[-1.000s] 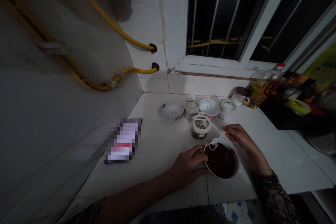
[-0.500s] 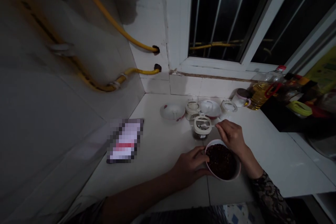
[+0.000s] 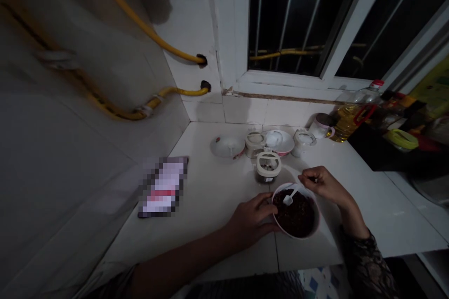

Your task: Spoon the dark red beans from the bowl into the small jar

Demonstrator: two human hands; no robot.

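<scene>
My left hand (image 3: 254, 219) grips the near-left rim of a white bowl (image 3: 317, 217), thumb and fingers around its edge. Inside the bowl lies a dark red, chili-like mixture (image 3: 298, 219). My right hand (image 3: 324, 184) is closed in a pinch on a small white spoon (image 3: 288, 199), held over the bowl with its scoop turned down toward the mixture. Just behind the bowl stands a seasoning jar (image 3: 268, 167) with a pale lid and dark contents, touched by neither hand.
Farther back are two shallow bowls (image 3: 226, 147) (image 3: 286, 142), two more lidded jars (image 3: 255, 142) (image 3: 303, 141) and a mug (image 3: 321, 126). An oil bottle (image 3: 351, 117) and several condiments stand at the right. A blurred-out flat item (image 3: 163, 187) lies at the left edge.
My right hand has moved from beside the jar toward the right and nearer, bringing the spoon over the bowl. My left hand stays on the bowl. The view has shifted slightly.
</scene>
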